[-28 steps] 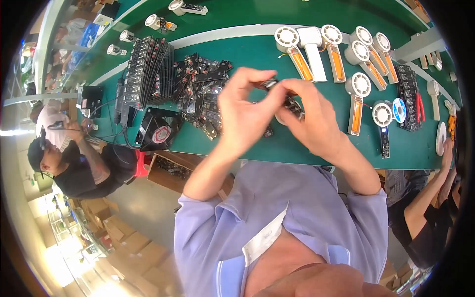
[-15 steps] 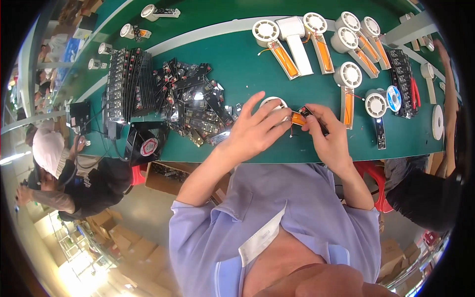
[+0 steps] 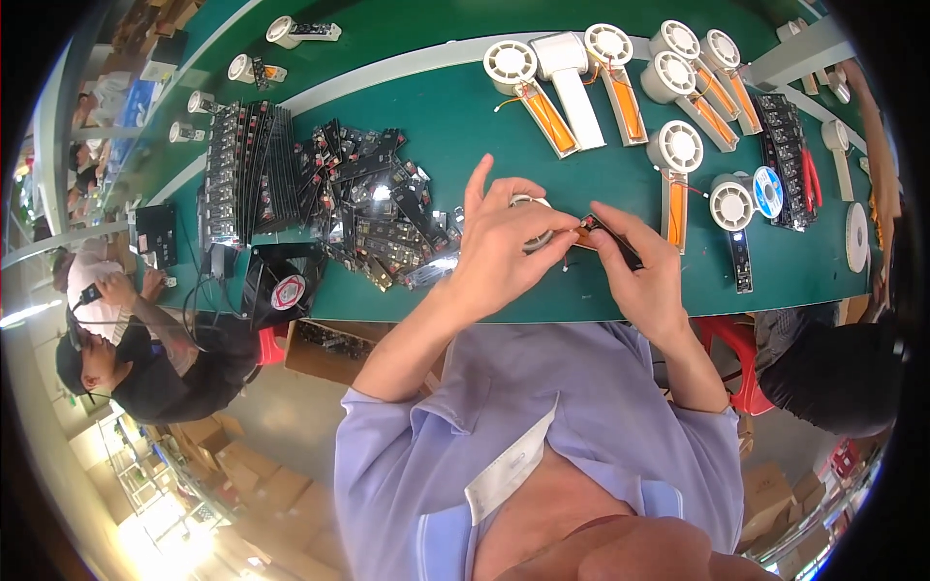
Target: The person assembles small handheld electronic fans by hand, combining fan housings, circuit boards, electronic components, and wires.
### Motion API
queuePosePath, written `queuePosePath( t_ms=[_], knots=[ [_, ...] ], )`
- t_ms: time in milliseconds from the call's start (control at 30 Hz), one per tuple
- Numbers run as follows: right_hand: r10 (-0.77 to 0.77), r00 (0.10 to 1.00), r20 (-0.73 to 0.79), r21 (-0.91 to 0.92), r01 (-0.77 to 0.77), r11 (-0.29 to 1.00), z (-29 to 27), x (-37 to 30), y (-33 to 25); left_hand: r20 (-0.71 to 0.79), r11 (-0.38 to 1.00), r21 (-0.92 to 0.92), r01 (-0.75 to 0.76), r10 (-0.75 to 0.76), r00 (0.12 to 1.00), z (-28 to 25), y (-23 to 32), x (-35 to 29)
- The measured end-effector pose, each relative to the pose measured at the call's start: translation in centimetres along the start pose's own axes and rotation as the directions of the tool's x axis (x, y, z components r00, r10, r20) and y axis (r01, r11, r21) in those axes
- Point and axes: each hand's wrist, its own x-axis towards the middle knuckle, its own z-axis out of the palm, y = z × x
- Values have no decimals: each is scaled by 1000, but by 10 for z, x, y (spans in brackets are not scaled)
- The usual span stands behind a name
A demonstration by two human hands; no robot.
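A green workbench spans the upper half of the frame. Below it, at bottom centre, a lilac shirt shows a pale inner strip with faint marks, too small to make out. A heap of black circuit boards lies left of centre, beside a standing row of boards further left. White handheld fans with orange cells in their handles spread across the upper right.

At centre, the left hand curls over another white fan, one finger raised, thumb and index tips nearly together; whether it grips the fan or only covers it, I cannot tell. Just right of it, the right hand pinches a narrow black board between closed thumb and index finger.

The black square fan at left carries a round red-and-white label (its print is blurred), and a reel at right has a blue-and-white one. Smallest, an orange piece shows between the two hands, right at the left fingertips.
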Motion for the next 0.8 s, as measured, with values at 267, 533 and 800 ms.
queuePosePath(
  t_ms=[267, 533, 800],
  knots=[
    [4, 1000, -19, 35, -3, 999, -1, -1, -3, 25, 998, -39, 50, -49, 998, -1, 7, -1],
    [-136, 989, -62, -106, 129, 986, 7, -3, 2, -20, 992, -88, 91, -93, 995, 6, 12, -4],
    [-90, 990, -108, -89, 81, 993, 11, 0, -2, -151, 998, -42, 41, -47, 988, 20, 7, -7]
  ],
)
